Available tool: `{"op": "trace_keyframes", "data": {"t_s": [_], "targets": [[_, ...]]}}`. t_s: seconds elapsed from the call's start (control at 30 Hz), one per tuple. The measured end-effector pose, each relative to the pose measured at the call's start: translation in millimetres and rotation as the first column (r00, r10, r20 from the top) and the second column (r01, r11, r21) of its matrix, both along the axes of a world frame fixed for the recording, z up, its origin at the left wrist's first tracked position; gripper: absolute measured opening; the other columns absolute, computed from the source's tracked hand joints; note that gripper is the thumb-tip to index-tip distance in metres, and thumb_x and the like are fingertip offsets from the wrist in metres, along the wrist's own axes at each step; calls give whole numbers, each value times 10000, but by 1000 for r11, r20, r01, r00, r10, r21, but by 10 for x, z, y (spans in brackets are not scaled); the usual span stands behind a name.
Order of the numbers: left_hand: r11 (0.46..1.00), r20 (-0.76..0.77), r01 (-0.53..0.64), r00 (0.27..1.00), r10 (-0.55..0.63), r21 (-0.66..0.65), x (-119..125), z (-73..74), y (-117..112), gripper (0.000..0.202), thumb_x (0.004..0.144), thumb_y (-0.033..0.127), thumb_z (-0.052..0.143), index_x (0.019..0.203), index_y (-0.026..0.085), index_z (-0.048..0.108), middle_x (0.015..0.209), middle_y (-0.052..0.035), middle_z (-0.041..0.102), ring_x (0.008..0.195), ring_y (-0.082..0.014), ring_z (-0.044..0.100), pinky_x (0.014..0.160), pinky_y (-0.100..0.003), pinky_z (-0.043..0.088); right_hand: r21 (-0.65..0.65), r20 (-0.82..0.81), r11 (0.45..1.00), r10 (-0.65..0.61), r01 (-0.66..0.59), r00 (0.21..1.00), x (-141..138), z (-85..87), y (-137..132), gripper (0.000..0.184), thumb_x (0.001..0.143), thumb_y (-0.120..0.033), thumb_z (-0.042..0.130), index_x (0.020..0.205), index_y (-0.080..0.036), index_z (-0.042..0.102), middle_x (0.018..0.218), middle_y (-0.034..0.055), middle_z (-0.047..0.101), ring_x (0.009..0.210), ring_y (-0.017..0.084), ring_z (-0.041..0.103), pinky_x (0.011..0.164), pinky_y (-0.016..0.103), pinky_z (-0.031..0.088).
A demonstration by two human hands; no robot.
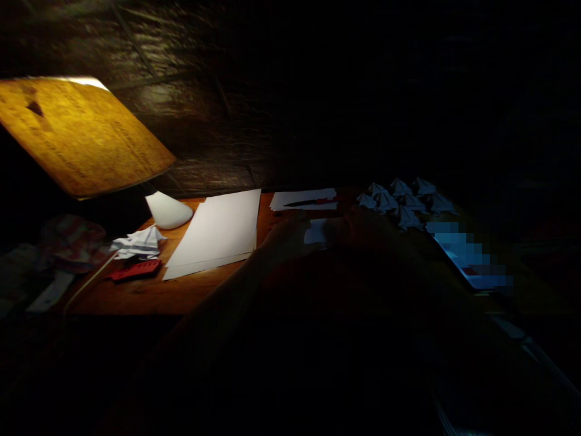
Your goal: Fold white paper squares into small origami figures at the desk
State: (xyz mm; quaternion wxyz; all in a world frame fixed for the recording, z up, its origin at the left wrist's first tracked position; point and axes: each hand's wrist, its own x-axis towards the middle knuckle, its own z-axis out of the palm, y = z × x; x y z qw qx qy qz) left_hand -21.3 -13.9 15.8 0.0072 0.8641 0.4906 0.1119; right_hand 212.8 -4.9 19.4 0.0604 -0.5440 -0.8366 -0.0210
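A small piece of white paper (316, 232), seemingly folded, is between my two hands over the wooden table. My left hand (289, 233) closes on its left side, with the fingers bent. On the right side, my right hand (353, 225) is deep in shadow, its curled fingers closed at the paper's edge; their exact grip is hard to see. Just beyond the hands lies a knife (308, 203) with a dark blade and a reddish handle, resting on a small stack of white paper (279, 200). Large white sheets (222, 227) lie left of my left hand.
Several folded paper figures (408, 203) stand at the back right, near a lit phone (467, 257). A lamp with a yellow shade (86, 139) and white base (167, 210) stands left. Near it are a crumpled folded paper (140, 242), a red object (136, 270) and a cloth (70, 242).
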Motion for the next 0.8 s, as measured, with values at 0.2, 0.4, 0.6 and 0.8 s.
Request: {"op": "trace_keyframes", "data": {"t_s": [0.2, 0.4, 0.6, 0.8], "targets": [[999, -25, -2, 1000, 1, -36, -8, 71, -24, 528, 816, 616, 706, 1066, 152, 694, 1227, -139, 589, 1035, -284, 629, 819, -394, 543, 18, 6, 1000, -11, 11, 1000, -18, -5, -24, 624, 884, -633, 566, 1232, -117, 612, 1295, 232, 583, 1110, 351, 620, 869, 432, 528], [1000, -21, 10, 1000, -11, -27, -25, 42, -10, 538, 828, 626, 682, 1078, 149, 682, 1238, -138, 575, 1070, -288, 623, 847, -399, 540, 8, 17, 1000, -28, 28, 999, -48, -5, -48, 642, 890, -622, 550, 1259, -98, 589, 1305, 242, 565, 1143, 363, 600, 908, 446, 513], [999, 5, 28, 1000, -27, -33, -52, 7, 24, 551, 815, 603, 708, 1105, 136, 672, 1244, -148, 577, 1105, -307, 609, 887, -425, 536, 4, -18, 999, -34, 34, 999, -46, -32, -36, 652, 874, -639, 573, 1258, -113, 593, 1314, 243, 555, 1159, 383, 581, 921, 463, 500], [993, 62, 94, 994, -89, -76, -180, -60, 127, 584, 779, 578, 758, 1170, 157, 652, 1233, -130, 572, 1105, -283, 601, 922, -414, 532, -54, -67, 998, 37, -41, 997, 128, -138, 121, 546, 839, -525, 661, 1199, -114, 646, 1263, 210, 588, 1109, 343, 601, 904, 422, 499]]}}
